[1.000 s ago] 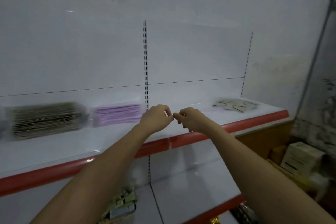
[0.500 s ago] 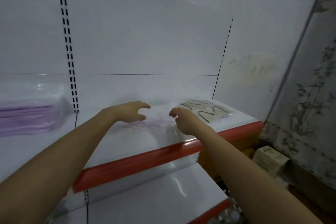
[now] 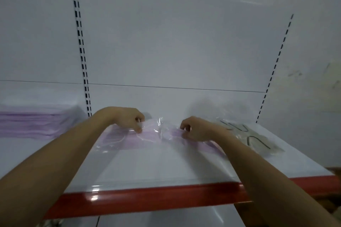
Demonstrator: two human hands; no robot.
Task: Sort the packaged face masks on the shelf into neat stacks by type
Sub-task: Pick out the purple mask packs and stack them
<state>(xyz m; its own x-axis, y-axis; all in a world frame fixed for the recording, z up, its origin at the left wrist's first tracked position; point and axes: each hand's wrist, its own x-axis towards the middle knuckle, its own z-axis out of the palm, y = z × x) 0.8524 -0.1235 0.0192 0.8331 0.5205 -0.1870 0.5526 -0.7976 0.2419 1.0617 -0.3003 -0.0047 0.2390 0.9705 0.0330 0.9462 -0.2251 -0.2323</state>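
The purple mask packet (image 3: 147, 137) lay flat mid-shelf (image 3: 166, 169), right of the purple stack (image 3: 36, 123). The left hand (image 3: 125, 118) and right hand (image 3: 195, 129) each pinched its clear wrap: light, limp, slippery (edges probably offered the surest grip).

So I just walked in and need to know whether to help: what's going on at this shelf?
A person is sorting packaged face masks on the white shelf. Both hands are on a clear packet of purple masks lying flat mid-shelf: the left hand pinches its left end, the right hand its right end. A stack of purple masks sits to the left, and a packet of pale masks with dark ear loops lies to the right, not yet stacked.
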